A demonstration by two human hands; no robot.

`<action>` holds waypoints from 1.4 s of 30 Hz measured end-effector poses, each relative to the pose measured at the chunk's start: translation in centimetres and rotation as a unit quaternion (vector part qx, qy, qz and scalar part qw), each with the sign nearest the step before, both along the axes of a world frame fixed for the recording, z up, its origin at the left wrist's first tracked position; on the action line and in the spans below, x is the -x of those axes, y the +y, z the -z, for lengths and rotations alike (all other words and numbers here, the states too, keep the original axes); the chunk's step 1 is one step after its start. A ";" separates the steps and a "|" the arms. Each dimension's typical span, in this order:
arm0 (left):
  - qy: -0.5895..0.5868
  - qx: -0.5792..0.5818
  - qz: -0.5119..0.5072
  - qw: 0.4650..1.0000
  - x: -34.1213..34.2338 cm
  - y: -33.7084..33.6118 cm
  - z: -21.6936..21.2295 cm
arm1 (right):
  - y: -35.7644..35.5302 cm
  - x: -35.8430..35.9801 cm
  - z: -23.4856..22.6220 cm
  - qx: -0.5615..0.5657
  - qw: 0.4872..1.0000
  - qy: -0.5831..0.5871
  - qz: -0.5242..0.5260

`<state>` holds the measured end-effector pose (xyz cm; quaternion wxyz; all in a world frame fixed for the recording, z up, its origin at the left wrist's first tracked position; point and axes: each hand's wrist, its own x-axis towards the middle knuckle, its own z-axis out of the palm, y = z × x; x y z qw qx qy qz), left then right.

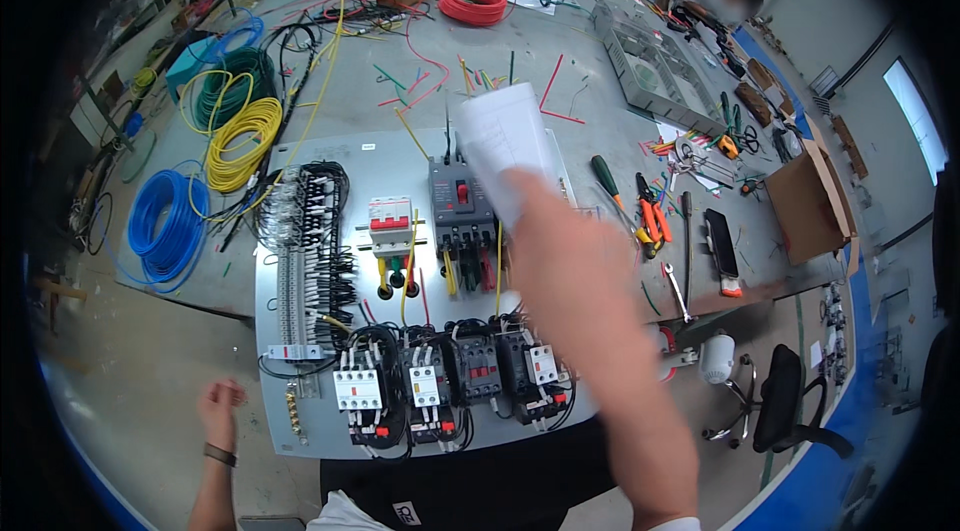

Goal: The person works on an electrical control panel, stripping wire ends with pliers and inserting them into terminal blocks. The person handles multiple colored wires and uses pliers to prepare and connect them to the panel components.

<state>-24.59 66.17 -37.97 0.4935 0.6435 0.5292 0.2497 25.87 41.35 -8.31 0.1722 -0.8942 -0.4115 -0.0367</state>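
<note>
My right hand (548, 231) is raised close to the camera and blurred, gripping a white sheet of paper (505, 136) that hides part of the panel. Under it a grey metal mounting plate (300, 431) lies on the table. The plate carries a black breaker (460, 203), a small white and red breaker (390, 224), a row of contactors (450, 376) and a wired terminal strip (305, 251). My left hand (220, 406), with a dark wristband, hangs off the plate's lower left corner, holds nothing and has loosely bent fingers.
Coils of blue (168, 223), yellow (243, 139), green (235, 81) and red wire (473, 3) lie on the table. A green-handled screwdriver (606, 179), orange pliers (652, 221), a wrench (678, 289) and cardboard boxes (805, 206) sit to the right. Other people work at the far end. A black chair (785, 406) stands lower right.
</note>
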 end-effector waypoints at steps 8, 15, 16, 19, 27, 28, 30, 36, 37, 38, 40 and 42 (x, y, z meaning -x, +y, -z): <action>-0.178 -0.196 0.053 0.963 -16.6 2.4 -16.8 | -16.4 -32.6 0.4 -0.097 0.893 -0.320 0.302; -0.192 -0.093 0.278 0.936 -25.3 -3.8 -23.2 | -14.8 -19.3 6.7 -0.341 0.923 0.141 0.108; -0.202 -0.102 0.309 0.924 -26.6 -4.3 -23.7 | -13.8 -16.9 6.5 -0.317 0.923 0.179 0.122; -0.229 -0.117 0.396 0.881 -29.9 -5.8 -25.4 | -13.5 -13.7 7.5 -0.279 0.909 0.292 0.107; -0.139 -0.235 0.616 0.739 -37.6 -9.5 -28.4 | -10.0 -15.2 8.8 -0.239 0.894 0.377 0.048; -0.135 -0.240 0.621 0.734 -38.4 -10.0 -28.1 | -9.3 -16.6 8.9 -0.232 0.922 0.307 0.040; -0.117 -0.247 0.627 0.729 -39.5 -10.4 -27.4 | -7.8 -20.1 9.8 -0.215 0.963 0.163 0.026; -0.039 -0.264 0.637 0.723 -40.1 -11.0 -27.1 | -5.7 -25.3 14.2 -0.003 0.998 0.037 0.047; -0.045 -0.261 0.633 0.727 -39.9 -11.0 -27.1 | -6.1 -25.2 14.5 -0.051 0.997 0.001 0.050; -0.053 -0.259 0.631 0.730 -39.7 -10.9 -27.1 | -7.1 -24.8 14.7 -0.098 0.993 -0.035 0.054; -0.061 -0.256 0.622 0.737 -39.2 -10.9 -26.6 | -8.4 -22.7 14.7 -0.195 0.977 0.052 0.069; -0.072 -0.262 0.618 0.738 -38.9 -10.8 -26.3 | -10.0 -19.3 11.8 -0.285 0.910 0.283 0.103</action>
